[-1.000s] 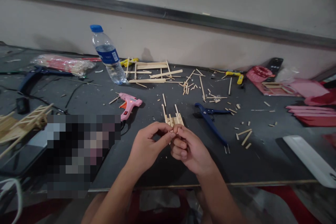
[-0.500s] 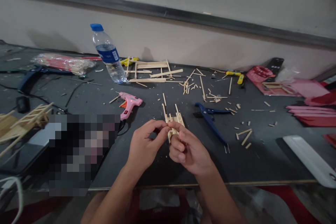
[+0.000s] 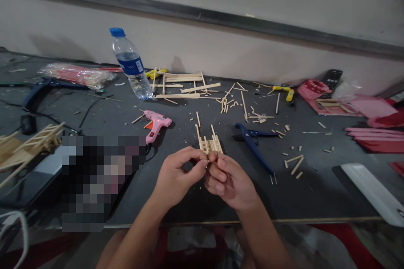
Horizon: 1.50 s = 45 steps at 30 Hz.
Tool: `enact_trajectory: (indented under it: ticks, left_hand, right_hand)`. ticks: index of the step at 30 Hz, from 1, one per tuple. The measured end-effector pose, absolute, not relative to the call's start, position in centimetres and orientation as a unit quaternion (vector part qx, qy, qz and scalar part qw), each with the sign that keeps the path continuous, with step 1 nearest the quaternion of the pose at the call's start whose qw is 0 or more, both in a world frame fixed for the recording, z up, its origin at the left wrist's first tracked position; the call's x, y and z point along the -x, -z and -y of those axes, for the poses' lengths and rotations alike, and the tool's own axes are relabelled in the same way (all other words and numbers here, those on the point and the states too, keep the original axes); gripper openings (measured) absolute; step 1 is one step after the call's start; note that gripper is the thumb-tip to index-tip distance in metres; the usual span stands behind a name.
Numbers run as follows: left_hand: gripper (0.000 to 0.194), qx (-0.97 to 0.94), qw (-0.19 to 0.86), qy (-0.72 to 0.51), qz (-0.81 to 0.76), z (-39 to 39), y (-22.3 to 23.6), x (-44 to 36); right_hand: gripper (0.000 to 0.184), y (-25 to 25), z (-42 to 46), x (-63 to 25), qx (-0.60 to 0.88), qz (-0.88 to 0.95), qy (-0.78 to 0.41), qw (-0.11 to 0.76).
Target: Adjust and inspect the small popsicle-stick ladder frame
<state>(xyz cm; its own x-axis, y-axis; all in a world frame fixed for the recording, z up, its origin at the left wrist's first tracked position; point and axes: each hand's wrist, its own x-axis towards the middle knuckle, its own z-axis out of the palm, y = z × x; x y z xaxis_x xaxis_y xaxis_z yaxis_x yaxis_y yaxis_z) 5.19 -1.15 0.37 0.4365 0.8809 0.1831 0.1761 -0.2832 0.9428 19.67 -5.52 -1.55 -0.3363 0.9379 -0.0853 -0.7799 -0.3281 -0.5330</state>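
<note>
Dark tabletop, stick offcuts strewn. Left hand pinches a tiny piece, too small to identify; right hand curled close, hold unclear. Stick model just beyond them at twelve o'clock, glue gun at ten. Light, steady pressure advisable.

The left fingers and right fingers nearly meet above the front middle of the surface, with a stick structure just beyond and partly hidden by them. Over on its left lies the glue gun; on its right, a hand tool. Behind the glue gun, a bottle stands near the wall, a stick frame just to its right, a wrapped bundle farther left. Short sticks lie right of the hand tool.
</note>
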Motion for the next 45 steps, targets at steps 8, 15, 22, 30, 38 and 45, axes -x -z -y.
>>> enact_trajectory:
  ticks: [8,15,22,30,38,45]
  left_hand:
    - [0.009,-0.649,0.549,-0.385,-0.361,1.0,-0.4,-5.0]
    - [0.017,-0.645,0.472,-0.389,-0.459,-0.3,0.0,-3.8]
    - [0.021,-0.712,0.342,-0.287,-0.542,-2.0,1.5,-2.5]
    - [0.040,-0.749,0.264,-0.243,-0.557,-3.0,3.1,-1.6]
    - [0.038,-0.650,0.502,-0.342,-0.456,-1.4,1.2,-3.6]
    - [0.031,-0.588,0.647,-0.340,-0.345,0.1,0.1,-5.3]
  right_hand:
    - [0.015,1.3,5.6,-19.8,0.196,0.225,-0.794,0.529]
    - [0.033,0.8,5.6,-20.6,0.164,0.219,-0.792,0.545]
    - [0.032,0.4,5.5,-21.4,0.196,0.207,-0.781,0.556]
    - [0.031,0.5,5.0,-24.2,0.311,0.206,-0.697,0.612]
    - [0.011,1.3,5.1,-24.5,0.443,0.288,-0.602,0.598]
    - [0.039,1.0,5.2,-21.5,0.438,0.395,-0.617,0.520]
